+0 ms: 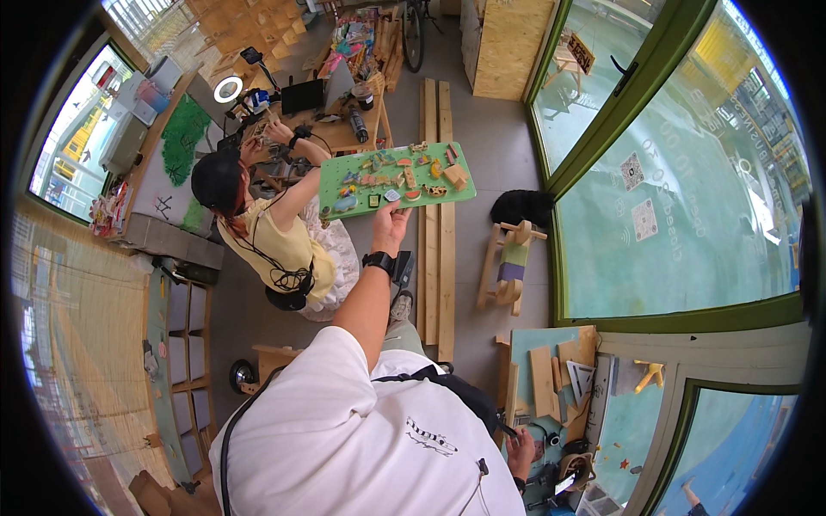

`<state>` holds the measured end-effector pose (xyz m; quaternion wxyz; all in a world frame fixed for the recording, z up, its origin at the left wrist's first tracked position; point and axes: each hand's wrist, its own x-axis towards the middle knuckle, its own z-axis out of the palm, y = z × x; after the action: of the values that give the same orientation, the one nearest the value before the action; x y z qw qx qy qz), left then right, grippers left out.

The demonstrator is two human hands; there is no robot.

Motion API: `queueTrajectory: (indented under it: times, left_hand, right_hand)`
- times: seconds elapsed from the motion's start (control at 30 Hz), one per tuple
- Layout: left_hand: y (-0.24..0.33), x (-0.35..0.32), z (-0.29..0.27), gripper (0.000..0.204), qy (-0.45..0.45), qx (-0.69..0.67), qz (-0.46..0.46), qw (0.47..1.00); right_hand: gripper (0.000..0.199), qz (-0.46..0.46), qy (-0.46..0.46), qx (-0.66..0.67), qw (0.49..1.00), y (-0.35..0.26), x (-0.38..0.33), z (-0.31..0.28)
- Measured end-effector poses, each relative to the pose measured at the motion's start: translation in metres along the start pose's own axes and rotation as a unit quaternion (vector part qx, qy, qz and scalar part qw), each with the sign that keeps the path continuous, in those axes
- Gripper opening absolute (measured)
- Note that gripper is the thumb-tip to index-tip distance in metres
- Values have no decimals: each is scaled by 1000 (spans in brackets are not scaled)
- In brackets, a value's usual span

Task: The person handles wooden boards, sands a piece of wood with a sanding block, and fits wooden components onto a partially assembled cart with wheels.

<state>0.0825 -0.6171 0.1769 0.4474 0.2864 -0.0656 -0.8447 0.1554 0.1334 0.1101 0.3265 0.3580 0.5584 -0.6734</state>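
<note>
My left hand (392, 225), a dark watch on its wrist, reaches forward and grips the near edge of a green perforated board (331, 181). The board is held out level like a tray. On it lie many small colourful wooden pieces and trinkets, with a small light-wood block (456, 177) near the right end. My right hand (520, 451) is low at my right side, beside a cluttered workbench. Its fingers are curled near a thin dark piece that is too small to name.
A person in a yellow top (288, 245) sits left of the board, hands at a cluttered wooden table (340, 131). Long planks (437, 284) lie on the floor ahead. To the right are a wooden ride-on toy (512, 267), a black furry shape (520, 207) and green-framed glass doors (662, 322).
</note>
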Motion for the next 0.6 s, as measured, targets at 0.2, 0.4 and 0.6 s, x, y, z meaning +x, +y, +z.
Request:
queueTrajectory:
  times: [0.2,0.4,0.6]
  left_hand:
    - [-22,59,17,24,-1,-6,-35,999]
    - [-20,140,23,28,14,-20,-43,999]
    - [-17,199,38,31,16,-29,-87,996]
  right_hand:
    - [22,-3,12,-24,1000,-8,-11,52]
    - [25,34,60,8,998,-24,-28,140]
    - [31,49,46,-24,997,-47,-40,231]
